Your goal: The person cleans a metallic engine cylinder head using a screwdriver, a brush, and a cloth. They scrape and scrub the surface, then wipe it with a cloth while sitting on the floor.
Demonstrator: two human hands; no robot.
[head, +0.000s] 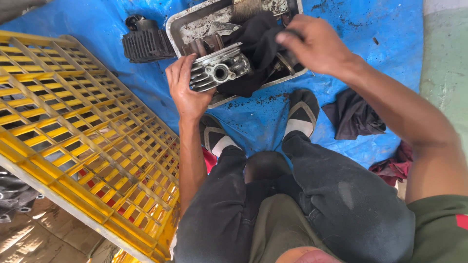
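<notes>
A silver finned engine cylinder head [219,71] is held over a dirty metal tray [181,30]. My left hand [185,90] grips the head from its left side. My right hand [314,44] is closed on a black cloth [257,46] and presses it against the head's right side. The cloth drapes over the tray and hides part of the head. My feet in black and white shoes [302,113] rest on the blue tarp just below the tray.
A black finned cylinder [146,44] lies left of the tray on the blue tarp [380,39]. A large yellow plastic grid crate [73,131] fills the left. A dark rag [353,117] and a red rag [395,165] lie at right.
</notes>
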